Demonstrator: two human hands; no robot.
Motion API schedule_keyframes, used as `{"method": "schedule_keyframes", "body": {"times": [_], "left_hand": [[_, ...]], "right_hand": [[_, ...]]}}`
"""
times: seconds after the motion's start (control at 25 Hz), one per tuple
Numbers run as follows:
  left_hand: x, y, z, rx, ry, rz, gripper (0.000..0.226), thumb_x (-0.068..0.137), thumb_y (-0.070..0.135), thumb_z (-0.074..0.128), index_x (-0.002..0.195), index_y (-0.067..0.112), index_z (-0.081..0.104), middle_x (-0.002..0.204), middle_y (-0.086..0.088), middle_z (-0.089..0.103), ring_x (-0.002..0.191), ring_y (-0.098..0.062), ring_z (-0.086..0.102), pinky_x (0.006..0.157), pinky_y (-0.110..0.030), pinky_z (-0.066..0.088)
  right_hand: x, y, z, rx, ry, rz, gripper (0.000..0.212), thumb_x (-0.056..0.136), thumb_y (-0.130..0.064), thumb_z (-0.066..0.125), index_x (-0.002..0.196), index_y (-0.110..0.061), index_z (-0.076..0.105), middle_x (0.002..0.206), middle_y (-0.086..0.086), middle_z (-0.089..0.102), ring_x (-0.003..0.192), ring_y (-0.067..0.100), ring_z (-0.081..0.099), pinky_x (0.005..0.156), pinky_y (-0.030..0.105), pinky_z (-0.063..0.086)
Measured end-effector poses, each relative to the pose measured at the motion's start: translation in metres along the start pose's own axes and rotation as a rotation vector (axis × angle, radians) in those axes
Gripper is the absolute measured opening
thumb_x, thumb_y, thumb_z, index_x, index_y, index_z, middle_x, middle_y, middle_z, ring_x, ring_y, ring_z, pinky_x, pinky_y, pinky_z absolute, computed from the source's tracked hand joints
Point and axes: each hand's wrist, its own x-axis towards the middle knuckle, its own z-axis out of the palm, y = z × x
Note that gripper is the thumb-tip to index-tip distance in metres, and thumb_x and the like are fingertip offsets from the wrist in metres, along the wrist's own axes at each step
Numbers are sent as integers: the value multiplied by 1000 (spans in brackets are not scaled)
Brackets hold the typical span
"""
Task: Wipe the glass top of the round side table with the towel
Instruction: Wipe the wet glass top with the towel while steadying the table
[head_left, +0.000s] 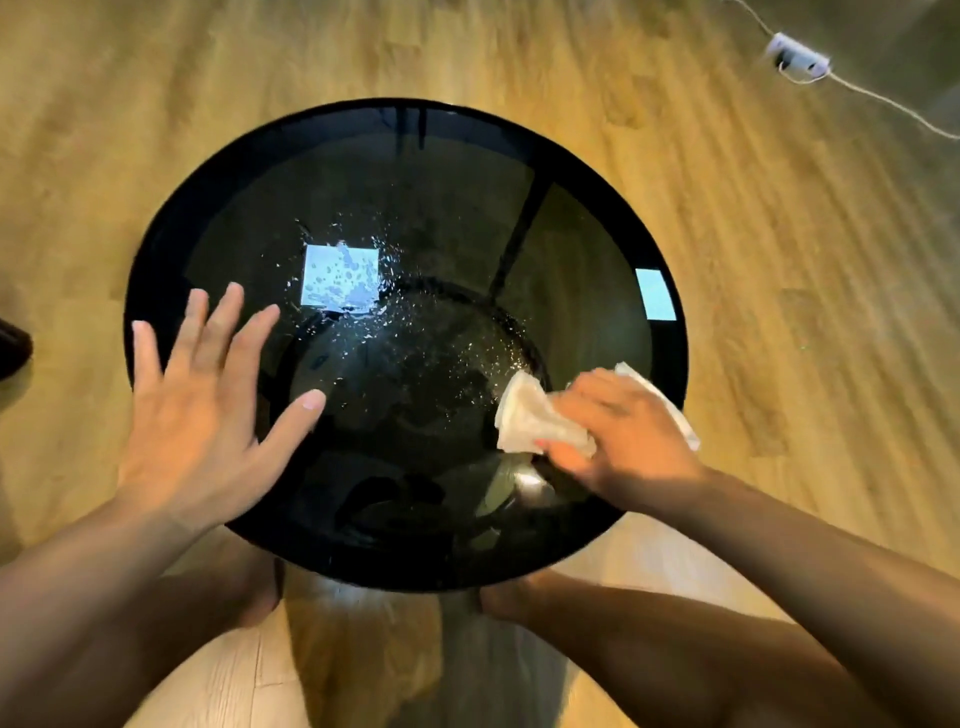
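Wood floor (779, 312) thru whole view. White power strip (797, 58) on floor, far right corner; its cord (883, 101) trails toward right edge. Dark object (13, 345) at left edge, unidentifiable.

Both bare forearms reach forward. The left hand (208, 410) is flat, palm down, fingers spread wide. The right hand (618, 431) is curled, fingers bunched and gripping a towel (530, 415).

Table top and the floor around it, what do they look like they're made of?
Table top: dark tinted glass, glossy; it mirrors bright window squares and shows the base through it. Floor: wood or wood-look laminate with visible grain, satin sheen; which one can't be told.
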Motion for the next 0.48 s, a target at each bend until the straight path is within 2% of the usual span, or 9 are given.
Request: {"method": "schedule_keyframes", "body": {"times": [0.08,0.2,0.32,0.48], "left_hand": [[0,-2,4,1,0,22,81,87,69,29,148,14,31,160,-15,23,150,-34,12,116,-59,2],[1,-10,8,-45,17,35,80,89,68,28,148,14,31,161,-11,22,151,-28,10,118,-59,6],[1,-14,11,-82,35,50,77,89,64,32,149,15,33,162,-7,23,151,-26,13,115,-60,13],[0,-14,8,-87,15,55,76,90,66,31,150,19,30,163,-5,21,152,-24,10,120,-50,6]], "right_hand": [[44,37,-2,-39,81,123,29,87,-41,56,99,-16,63,83,6,59,78,30,60,65,38,48],[149,99,-1,-66,136,216,34,91,-44,47,99,-14,59,89,11,61,84,33,59,69,39,46],[239,148,7,-158,184,359,42,93,-43,41,115,-12,59,109,18,65,98,40,59,77,38,43],[256,152,8,-155,196,448,48,93,-49,37,118,-15,58,109,18,66,97,39,59,73,33,35]]}}
